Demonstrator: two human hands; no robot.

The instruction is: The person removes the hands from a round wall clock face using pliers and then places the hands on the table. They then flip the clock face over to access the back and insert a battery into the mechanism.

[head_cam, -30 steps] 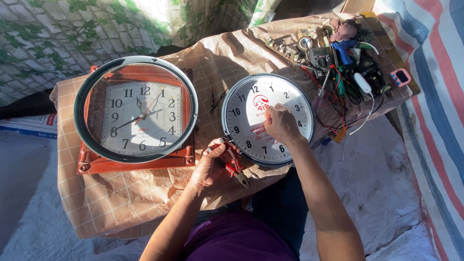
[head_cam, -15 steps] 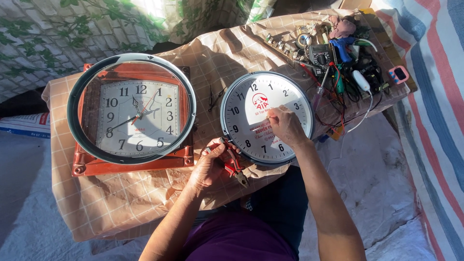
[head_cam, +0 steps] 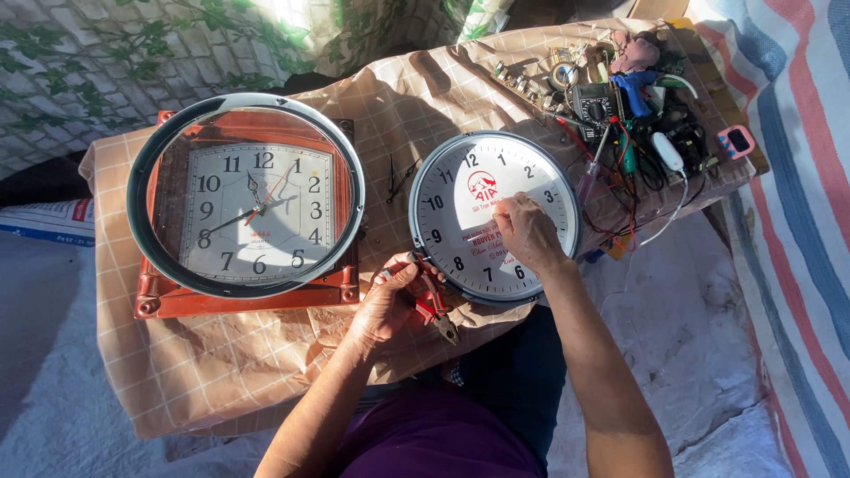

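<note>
A round grey-rimmed wall clock (head_cam: 460, 177) with a white dial and no hands lies on the cloth-covered table. My right hand (head_cam: 527, 232) rests on the middle of its dial, fingers bunched together. At the clock's lower left edge my left hand (head_cam: 390, 296) grips red-handled pliers (head_cam: 436, 305). Loose black clock hands (head_cam: 396, 180) lie on the cloth just left of the dial.
A square red-framed clock (head_cam: 248, 208) under a round grey bezel ring lies at the left. A pile of tools, wires and a multimeter (head_cam: 620, 106) fills the table's far right. A beige checked cloth (head_cam: 221, 363) covers the table; a striped tarp (head_cam: 797, 177) hangs at right.
Both hands stay in nearly the same place on the round clock. Only the view has shifted slightly.
</note>
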